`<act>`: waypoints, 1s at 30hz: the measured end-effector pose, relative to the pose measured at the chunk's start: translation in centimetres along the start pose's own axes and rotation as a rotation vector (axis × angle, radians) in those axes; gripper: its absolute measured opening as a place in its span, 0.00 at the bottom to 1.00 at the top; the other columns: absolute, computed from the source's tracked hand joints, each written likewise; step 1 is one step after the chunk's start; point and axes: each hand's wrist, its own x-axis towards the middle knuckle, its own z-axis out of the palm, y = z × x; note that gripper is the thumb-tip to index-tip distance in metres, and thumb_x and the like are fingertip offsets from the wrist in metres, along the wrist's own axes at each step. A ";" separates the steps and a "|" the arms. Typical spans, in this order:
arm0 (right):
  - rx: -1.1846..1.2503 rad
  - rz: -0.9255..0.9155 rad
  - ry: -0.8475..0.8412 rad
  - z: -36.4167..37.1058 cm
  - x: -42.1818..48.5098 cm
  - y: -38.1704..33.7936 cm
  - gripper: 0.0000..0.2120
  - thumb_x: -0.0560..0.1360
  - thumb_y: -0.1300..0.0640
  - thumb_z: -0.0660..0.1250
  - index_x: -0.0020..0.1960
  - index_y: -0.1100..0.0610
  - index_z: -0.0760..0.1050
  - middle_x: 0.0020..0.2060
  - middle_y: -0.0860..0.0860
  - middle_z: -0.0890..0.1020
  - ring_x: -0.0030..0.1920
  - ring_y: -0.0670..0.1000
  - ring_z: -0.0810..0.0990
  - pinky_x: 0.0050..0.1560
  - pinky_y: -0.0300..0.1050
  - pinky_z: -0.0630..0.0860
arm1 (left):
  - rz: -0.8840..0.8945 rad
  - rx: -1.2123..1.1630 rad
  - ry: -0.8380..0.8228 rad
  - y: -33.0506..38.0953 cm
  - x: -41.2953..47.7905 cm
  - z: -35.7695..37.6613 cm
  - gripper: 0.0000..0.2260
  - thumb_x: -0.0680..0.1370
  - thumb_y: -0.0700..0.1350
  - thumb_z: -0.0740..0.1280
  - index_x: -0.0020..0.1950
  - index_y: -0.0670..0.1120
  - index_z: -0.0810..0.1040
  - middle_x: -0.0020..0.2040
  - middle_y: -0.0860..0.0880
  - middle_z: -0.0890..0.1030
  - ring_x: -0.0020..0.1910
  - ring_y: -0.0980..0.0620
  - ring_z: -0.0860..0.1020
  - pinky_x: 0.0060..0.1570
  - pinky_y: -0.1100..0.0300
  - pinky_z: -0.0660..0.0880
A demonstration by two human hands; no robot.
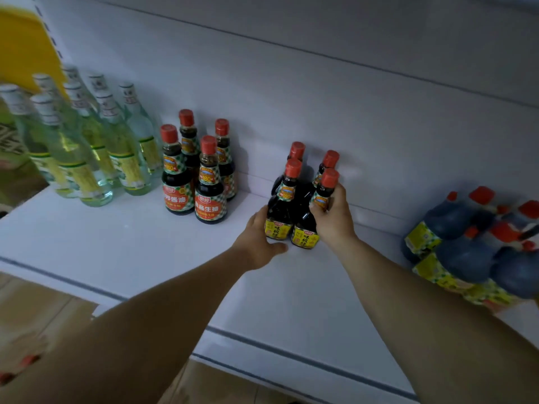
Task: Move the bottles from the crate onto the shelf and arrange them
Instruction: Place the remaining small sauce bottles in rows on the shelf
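Flanking dark bottles (281,208) on shelf (145,243), left grip (258,237) seemingly cupping, right grip (332,220) clasping

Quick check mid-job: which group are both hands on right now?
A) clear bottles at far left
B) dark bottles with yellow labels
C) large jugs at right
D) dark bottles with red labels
B: the left hand and right hand grip the front pair of the four red-capped yellow-label bottles on the shelf.
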 end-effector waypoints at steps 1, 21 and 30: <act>0.027 0.020 -0.019 -0.1 -0.4 -0.3 0.31 0.72 0.59 0.70 0.71 0.47 0.60 0.59 0.51 0.77 0.59 0.52 0.77 0.62 0.53 0.74 | -0.024 0.039 -0.018 0.2 -0.7 -0.7 0.43 0.72 0.48 0.73 0.78 0.51 0.48 0.77 0.50 0.55 0.75 0.49 0.59 0.66 0.60 0.62; -0.606 -0.234 -0.612 13.0 -20.9 -23.7 0.35 0.75 0.36 0.60 0.76 0.51 0.58 0.76 0.52 0.60 0.74 0.55 0.60 0.71 0.49 0.61 | -0.194 0.508 -0.214 -7.9 -26.9 -28.6 0.39 0.75 0.57 0.67 0.78 0.55 0.45 0.79 0.50 0.49 0.77 0.49 0.51 0.73 0.52 0.56; -0.539 -0.350 -0.952 32.4 -33.7 -32.1 0.34 0.78 0.38 0.59 0.77 0.52 0.55 0.76 0.53 0.58 0.74 0.55 0.60 0.71 0.52 0.63 | -0.520 0.467 -0.096 -21.5 -41.7 -38.3 0.37 0.76 0.58 0.64 0.78 0.54 0.47 0.78 0.50 0.51 0.76 0.46 0.56 0.71 0.52 0.59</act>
